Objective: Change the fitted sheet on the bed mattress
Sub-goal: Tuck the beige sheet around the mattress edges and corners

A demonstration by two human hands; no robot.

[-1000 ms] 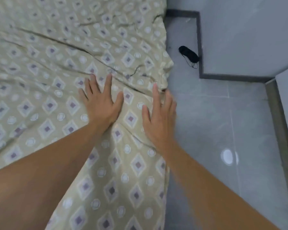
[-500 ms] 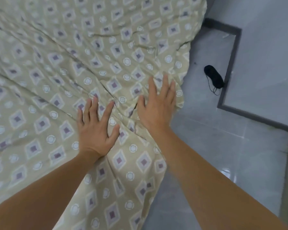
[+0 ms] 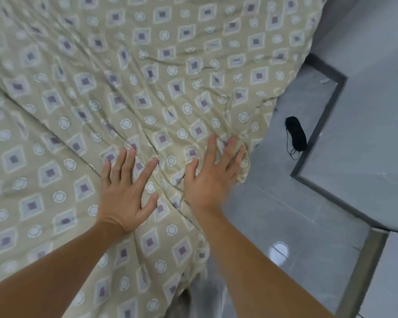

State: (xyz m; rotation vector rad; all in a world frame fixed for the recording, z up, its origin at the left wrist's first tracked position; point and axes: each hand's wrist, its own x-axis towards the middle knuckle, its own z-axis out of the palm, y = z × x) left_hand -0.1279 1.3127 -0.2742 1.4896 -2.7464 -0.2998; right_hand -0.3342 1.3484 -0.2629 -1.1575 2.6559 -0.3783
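Patterned sheet point(image 3: 170, 76) — both hands flat on it

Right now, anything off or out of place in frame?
Yes: a small black item with a thin cord lies loose on the grey floor beside the bed. The patterned sheet is creased under both flat hands.

Sheet point(image 3: 129, 72) spread over the bed, filling left and upper view, creased. Left hand point(image 3: 125, 193) flat on the sheet, fingers splayed. Right hand point(image 3: 213, 174) flat just beside it to the right, at the sheet's right edge, fingertips near the corner. Floor point(image 3: 274, 214) to the right of the bed and below it. Mask point(image 3: 296, 135) lying on the floor right of the bed corner, just beside the skirting point(image 3: 317, 131) of the wall point(image 3: 365, 88) farther right.
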